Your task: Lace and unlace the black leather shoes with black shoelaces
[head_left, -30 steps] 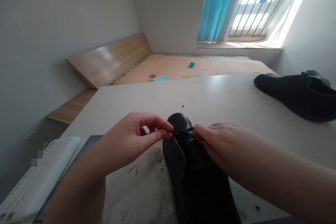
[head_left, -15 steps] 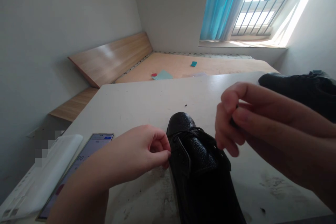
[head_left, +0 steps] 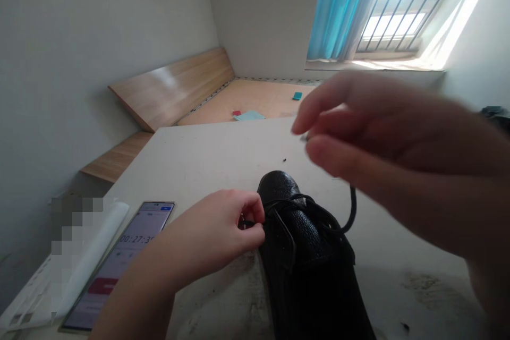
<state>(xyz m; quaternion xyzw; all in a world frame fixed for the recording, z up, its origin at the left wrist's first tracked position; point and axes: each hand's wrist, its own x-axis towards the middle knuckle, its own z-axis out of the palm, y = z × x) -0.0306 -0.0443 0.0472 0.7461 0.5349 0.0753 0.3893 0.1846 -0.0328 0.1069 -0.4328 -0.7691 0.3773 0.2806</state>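
Observation:
A black leather shoe [head_left: 306,255] stands on the white table, toe pointing away, with laces across its front. At its left side my left hand [head_left: 227,226] is closed, thumb and finger pinching a black lace end [head_left: 247,222]. My right hand [head_left: 382,154] is raised above and right of the shoe, blurred, its thumb and forefinger a little apart. A black lace [head_left: 353,210] loops from the shoe's right side up behind that hand; whether the fingers touch it is hidden.
A phone [head_left: 133,244] showing a timer lies at the left, beside a white object [head_left: 93,260]. Part of a second dark shoe [head_left: 496,114] shows at the right edge. Beyond the table [head_left: 207,154] are a wooden board [head_left: 175,85] and a teal curtain [head_left: 338,8].
My right hand has moved up and left, its finger and thumb parting, and a lace loop now shows below it. A lace now shows in my left hand's pinch. The view has shifted slightly.

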